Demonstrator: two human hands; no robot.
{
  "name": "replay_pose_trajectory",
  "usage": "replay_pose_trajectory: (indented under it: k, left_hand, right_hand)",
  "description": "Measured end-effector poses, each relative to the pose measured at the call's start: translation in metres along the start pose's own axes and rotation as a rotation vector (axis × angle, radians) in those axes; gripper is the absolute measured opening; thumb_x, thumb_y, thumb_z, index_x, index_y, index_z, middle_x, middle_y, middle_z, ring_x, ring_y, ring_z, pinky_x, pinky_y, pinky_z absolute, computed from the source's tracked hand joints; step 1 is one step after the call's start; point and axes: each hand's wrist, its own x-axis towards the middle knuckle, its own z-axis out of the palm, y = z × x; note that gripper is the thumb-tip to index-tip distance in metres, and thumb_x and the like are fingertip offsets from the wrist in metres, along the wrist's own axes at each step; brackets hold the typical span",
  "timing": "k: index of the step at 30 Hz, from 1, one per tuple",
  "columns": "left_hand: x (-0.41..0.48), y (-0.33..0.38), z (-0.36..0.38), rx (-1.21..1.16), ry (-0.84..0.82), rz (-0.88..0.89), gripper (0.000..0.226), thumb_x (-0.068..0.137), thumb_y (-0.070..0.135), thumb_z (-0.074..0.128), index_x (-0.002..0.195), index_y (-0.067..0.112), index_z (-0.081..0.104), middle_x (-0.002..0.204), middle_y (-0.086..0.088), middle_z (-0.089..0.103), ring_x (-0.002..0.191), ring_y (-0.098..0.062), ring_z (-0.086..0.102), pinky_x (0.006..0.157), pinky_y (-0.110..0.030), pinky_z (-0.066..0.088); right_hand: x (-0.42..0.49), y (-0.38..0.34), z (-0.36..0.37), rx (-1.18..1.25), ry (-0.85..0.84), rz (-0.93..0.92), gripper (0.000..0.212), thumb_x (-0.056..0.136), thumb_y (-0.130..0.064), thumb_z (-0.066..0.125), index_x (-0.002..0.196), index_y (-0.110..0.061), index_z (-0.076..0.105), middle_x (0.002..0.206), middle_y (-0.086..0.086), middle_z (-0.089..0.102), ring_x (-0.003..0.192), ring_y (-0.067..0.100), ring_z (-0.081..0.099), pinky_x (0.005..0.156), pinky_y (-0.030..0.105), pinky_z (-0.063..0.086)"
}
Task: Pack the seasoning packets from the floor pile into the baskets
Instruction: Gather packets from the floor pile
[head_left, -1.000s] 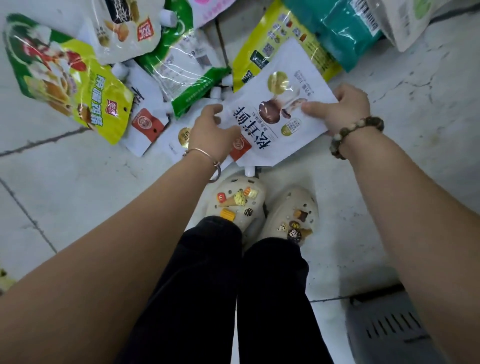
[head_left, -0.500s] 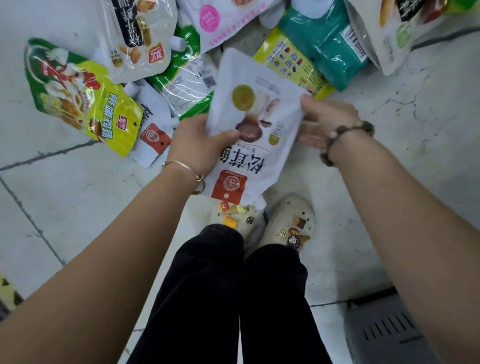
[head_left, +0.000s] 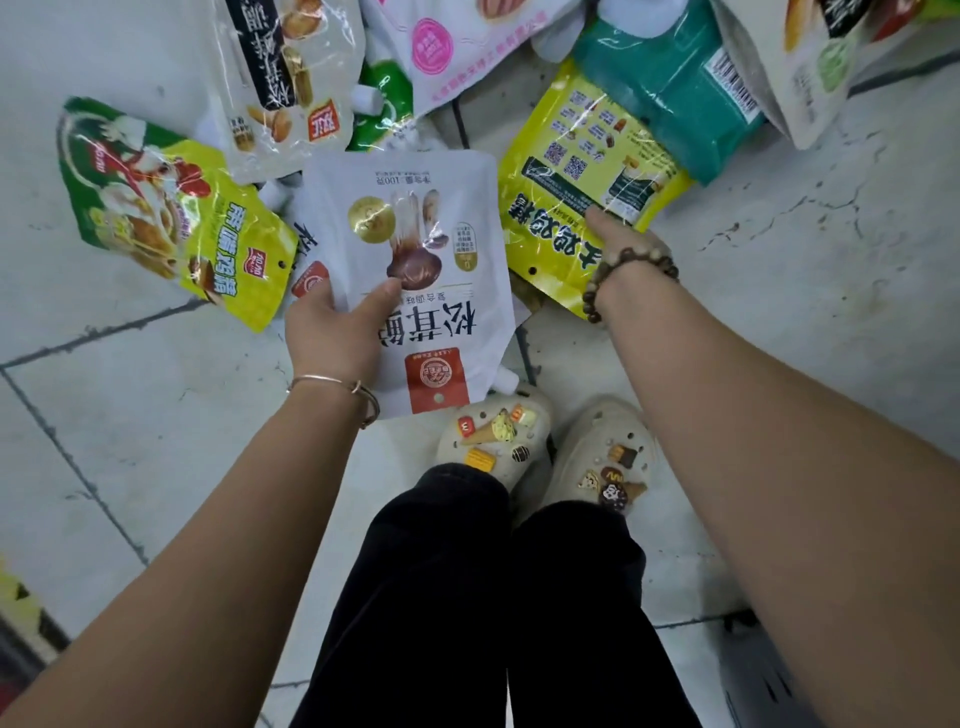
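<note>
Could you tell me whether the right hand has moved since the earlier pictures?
Yes: the right hand left the white pouch and went right, over the fixed yellow packet.

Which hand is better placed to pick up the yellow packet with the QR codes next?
The right hand: it reaches over the yellow packet, while the left hand grips the white pouch.

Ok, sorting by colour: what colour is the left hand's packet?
White packet, red label; head view.
</note>
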Motion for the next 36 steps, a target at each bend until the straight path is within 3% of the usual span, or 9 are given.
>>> replay_pose_trajectory:
  k: [4,8,12,19,22,26,29,33,36]
  left_hand:
    - [-0.005,0.014,-0.008,0.104,-0.018,0.061,0.014,0.078,0.021,0.072,0.088,0.017,0.063,0.085,-0.002,0.066,0.076,-0.015,0.062,0.073,-0.030,0.053]
    - [-0.025,0.041,-0.015,0.131,-0.084,0.082,0.015,0.079,0.019,0.071,0.091,0.011,0.066,0.083,-0.002,0.066,0.070,-0.012,0.062,0.066,-0.025,0.053]
    - [-0.064,0.074,-0.022,0.140,-0.180,0.107,0.013,0.080,0.018,0.071,0.092,0.013,0.065,0.085,-0.002,0.067,0.068,-0.006,0.062,0.063,-0.019,0.053]
    - [-0.150,0.138,-0.030,0.149,-0.393,0.156,0.008,0.081,0.017,0.070,0.088,0.016,0.066,0.086,-0.002,0.070,0.076,-0.014,0.068,0.073,-0.032,0.057]
    - [-0.189,0.163,-0.033,0.154,-0.490,0.250,0.012,0.082,0.010,0.067,0.077,0.020,0.063,0.061,0.015,0.067,0.058,0.000,0.064,0.058,-0.023,0.054]
    - [-0.241,0.182,-0.030,0.181,-0.582,0.344,0.011,0.083,0.007,0.066,0.078,0.016,0.062,0.049,0.025,0.061,0.049,0.009,0.059,0.050,-0.011,0.045]
    - [-0.276,0.181,-0.027,0.287,-0.633,0.489,0.007,0.081,0.010,0.068,0.081,0.014,0.063,0.048,0.025,0.059,0.047,0.012,0.055,0.047,-0.008,0.041]
    - [-0.319,0.164,-0.022,0.363,-0.710,0.598,0.008,0.072,0.024,0.073,0.074,0.027,0.067,0.069,0.014,0.068,0.064,-0.001,0.061,0.062,-0.028,0.053]
    - [-0.361,0.141,-0.016,0.357,-0.784,0.632,0.014,0.074,0.018,0.072,0.071,0.030,0.064,0.058,0.023,0.065,0.057,0.006,0.060,0.057,-0.019,0.049]
  right_hand:
    - [-0.016,0.020,-0.032,0.072,0.041,-0.155,0.085,0.078,-0.029,0.073,0.146,-0.012,0.026,0.141,0.008,0.045,0.084,0.015,0.051,0.034,0.009,0.034]
    - [-0.047,0.035,-0.068,0.146,0.031,-0.229,0.068,0.072,-0.022,0.077,0.132,-0.006,0.049,0.110,-0.006,0.064,0.088,0.007,0.057,0.070,0.019,0.045]
    - [-0.087,0.055,-0.118,0.299,-0.026,-0.184,0.104,0.054,-0.033,0.083,0.143,-0.011,0.034,0.142,0.007,0.046,0.124,0.026,0.049,0.103,0.044,0.041]
    - [-0.170,0.097,-0.215,0.497,0.030,-0.099,0.109,0.063,-0.035,0.082,0.148,-0.016,0.018,0.154,0.004,0.024,0.139,0.027,0.026,0.111,0.053,0.026]
    - [-0.214,0.111,-0.249,0.494,0.091,-0.094,0.103,0.069,-0.037,0.079,0.148,-0.011,0.019,0.155,0.006,0.020,0.141,0.025,0.021,0.113,0.049,0.022]
    - [-0.269,0.135,-0.290,0.615,0.140,-0.188,0.077,0.080,-0.012,0.070,0.144,-0.016,0.027,0.144,0.001,0.040,0.131,0.019,0.039,0.109,0.044,0.032]
    - [-0.301,0.162,-0.318,0.811,0.120,-0.284,0.058,0.083,0.005,0.060,0.135,-0.013,0.042,0.109,-0.012,0.061,0.098,0.009,0.064,0.083,0.036,0.054]
    - [-0.319,0.212,-0.355,0.900,0.116,-0.427,0.042,0.069,0.001,0.070,0.105,-0.018,0.063,0.088,-0.011,0.072,0.091,0.014,0.067,0.081,0.035,0.054]
    - [-0.333,0.254,-0.384,0.904,0.183,-0.438,0.037,0.068,0.004,0.069,0.093,-0.023,0.064,0.079,-0.015,0.072,0.080,0.006,0.067,0.072,0.025,0.052]
